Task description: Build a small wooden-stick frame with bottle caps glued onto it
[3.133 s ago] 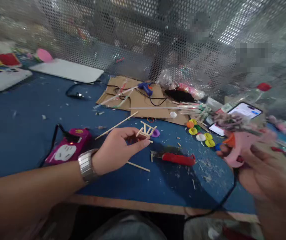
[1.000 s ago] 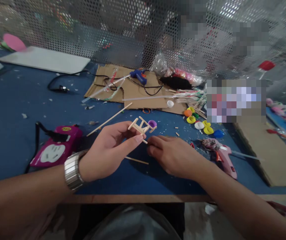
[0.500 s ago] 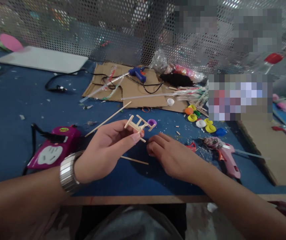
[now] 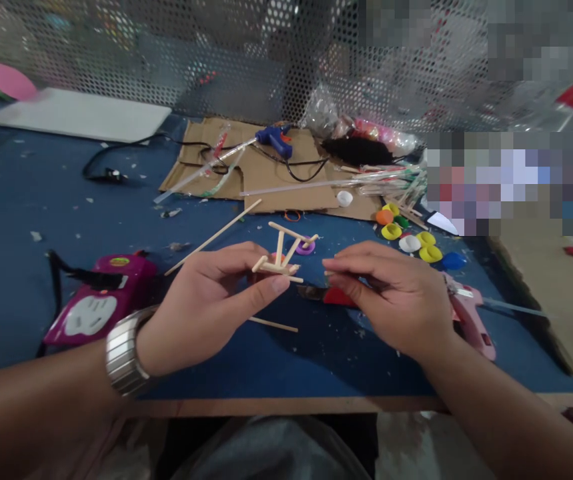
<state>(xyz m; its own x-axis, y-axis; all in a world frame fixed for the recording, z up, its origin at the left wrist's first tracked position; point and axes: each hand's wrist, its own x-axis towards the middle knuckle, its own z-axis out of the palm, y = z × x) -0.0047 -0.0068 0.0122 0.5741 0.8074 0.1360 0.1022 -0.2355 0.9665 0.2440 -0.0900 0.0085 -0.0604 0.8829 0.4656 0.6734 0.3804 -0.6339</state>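
My left hand [image 4: 216,300], with a metal watch on its wrist, pinches a small frame of glued wooden sticks [image 4: 279,269] between thumb and fingers. The frame is held above the table, its crossbars tilted. To the right, my right hand [image 4: 391,293] is closed in a pinch on a short stick piece [image 4: 329,273], mostly hidden by the fingertips. The two hands are a little apart. Beneath my right hand shows a red-handled tool with a dark blade [image 4: 339,297], partly covered. A purple cap [image 4: 305,247] sits behind the frame.
Loose sticks [image 4: 216,235] lie left of the hands. A pink glue gun [image 4: 471,317] is at the right, near several coloured caps [image 4: 430,254]. A magenta power box [image 4: 101,300] stands left. Cardboard [image 4: 291,190] with a blue glue gun [image 4: 276,140] lies behind.
My right hand has risen from the table and moved right, now pinching a short stick piece. The stick frame in my left hand has turned. The red-handled tool shows more.
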